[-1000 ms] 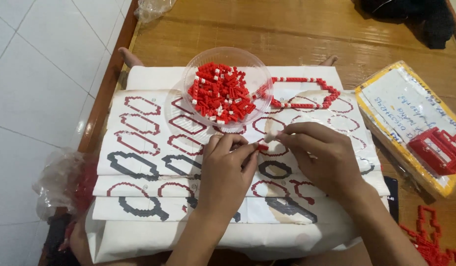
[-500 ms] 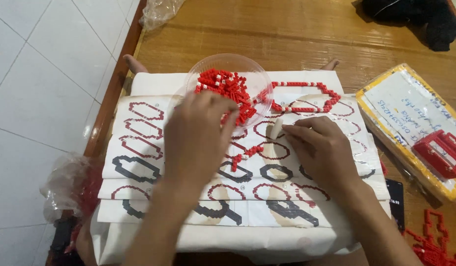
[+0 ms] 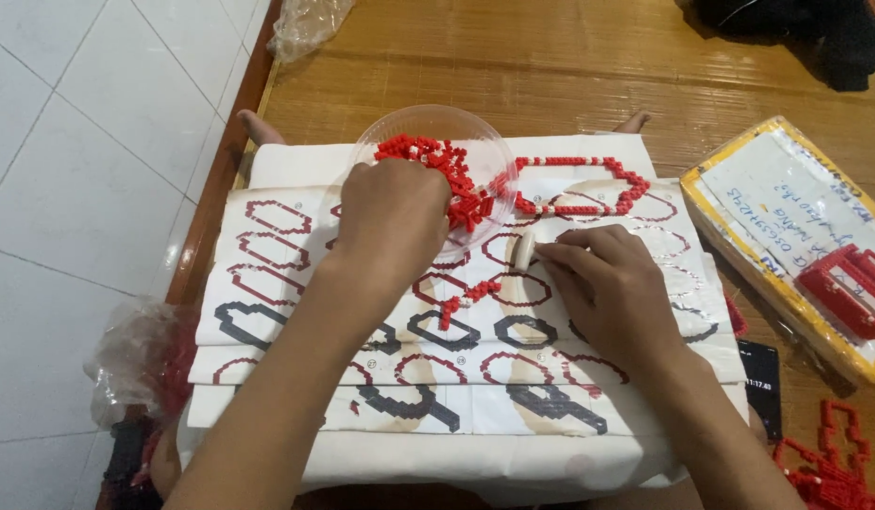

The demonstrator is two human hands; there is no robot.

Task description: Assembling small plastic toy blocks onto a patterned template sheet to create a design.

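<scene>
My left hand point(image 3: 395, 212) reaches into a clear plastic bowl point(image 3: 381, 142) of small red and white bricks point(image 3: 437, 156); its fingertips are hidden among them. My right hand point(image 3: 612, 283) rests palm down on a white instruction sheet point(image 3: 286, 283) printed with red and black ring outlines, and nothing shows in its fingers. A short strip of joined red bricks point(image 3: 466, 297) lies on the sheet just left of that hand. A built ring of red and white bricks point(image 3: 588, 184) lies at the sheet's far edge.
A yellow-edged package point(image 3: 777, 217) with a red built part point(image 3: 848, 283) on it lies at the right. Nearby are a dark phone point(image 3: 763, 387) and more red brickwork point(image 3: 834, 463). A plastic bag point(image 3: 140, 364) sits at the left, over tiled floor.
My left hand let go of the short red strip, which now lies on the sheet, and moved up into the bowl. My right hand stayed beside the strip.
</scene>
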